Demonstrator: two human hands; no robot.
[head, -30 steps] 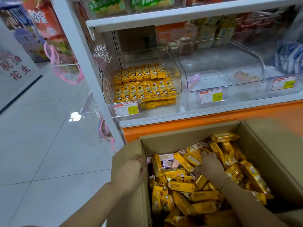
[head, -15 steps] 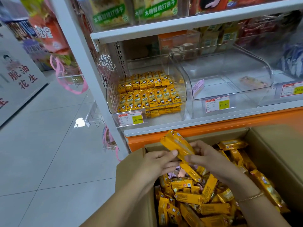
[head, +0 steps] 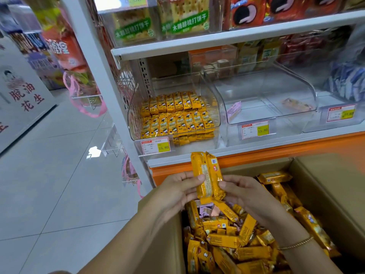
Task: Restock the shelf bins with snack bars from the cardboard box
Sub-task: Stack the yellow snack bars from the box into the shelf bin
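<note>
Two yellow snack bars (head: 206, 175) stand upright side by side above the cardboard box (head: 325, 186). My left hand (head: 177, 190) grips them from the left and my right hand (head: 243, 192) grips them from the right. The box below is full of loose yellow bars (head: 237, 240), with a few pink ones among them. On the shelf above, the left clear bin (head: 216, 107) holds neat rows of yellow bars (head: 175, 115). The middle clear bin (head: 272, 99) holds only a pink bar and an orange one.
A white shelf upright (head: 110, 91) stands left of the bins. Price tags (head: 155, 145) hang on the bin fronts. An orange base panel (head: 296, 149) runs behind the box. Tiled floor (head: 49, 175) lies to the left, with hanging pink bags and a white display.
My right hand left the pile with bars and my left hand left the box flap. Both now hold the bars, raised higher and turned upright. The view has shifted closer to the shelf.
</note>
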